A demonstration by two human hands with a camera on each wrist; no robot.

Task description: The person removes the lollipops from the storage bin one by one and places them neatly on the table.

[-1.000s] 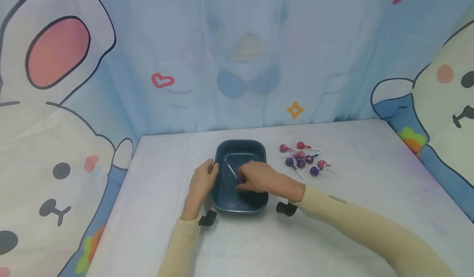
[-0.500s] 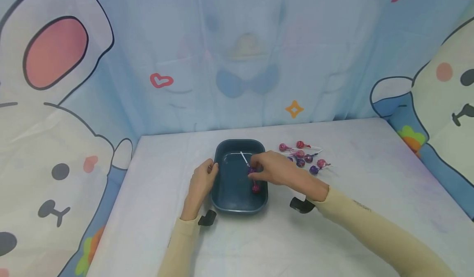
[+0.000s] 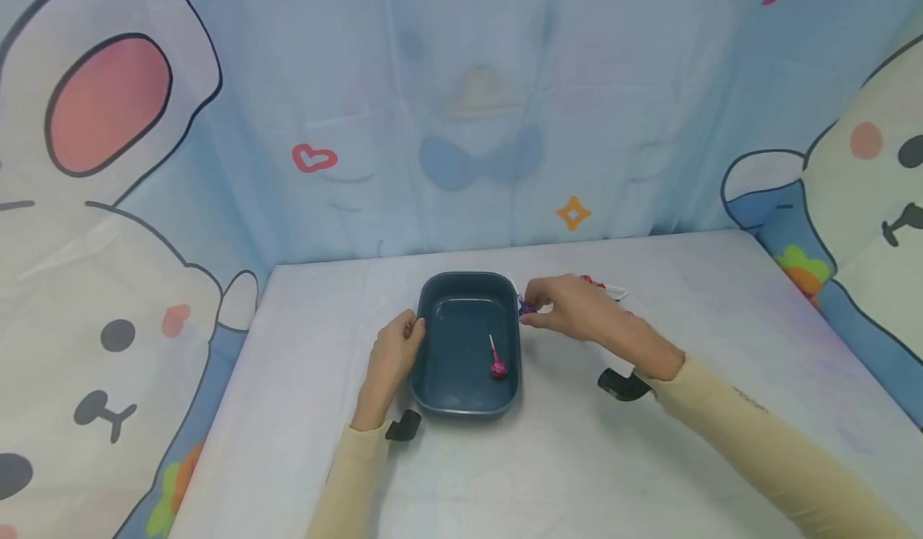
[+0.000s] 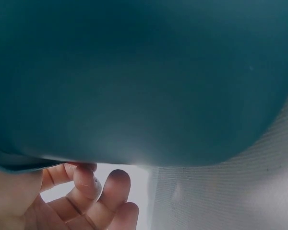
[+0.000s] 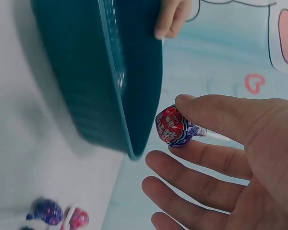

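My left hand (image 3: 392, 355) grips the left rim of a dark teal rectangular container (image 3: 454, 363); in the left wrist view the thumb side lies at the rim and the fingers (image 4: 117, 184) curl outside the wall. Just beyond the opposite rim, my right hand (image 3: 577, 307) pinches a purple lollipop (image 3: 527, 308) between thumb and forefinger. The right wrist view shows its round head, wrapped in purple with a red patch (image 5: 171, 125), the other fingers spread loosely. Inside the container a pink lollipop (image 3: 498, 368) lies near the right wall, stick pointing away.
More lollipops lie on the white table (image 3: 692, 307) right of the container, mostly hidden behind my right hand; a red one (image 3: 591, 281) peeks out. A purple one (image 5: 48, 212) and a pink one (image 5: 79, 219) show in the right wrist view. A printed curtain (image 3: 476, 219) hangs behind.
My right hand has moved right and up out of the container, carrying the purple lollipop past the rim. The pink lollipop stays inside, now uncovered. My left hand keeps its place.
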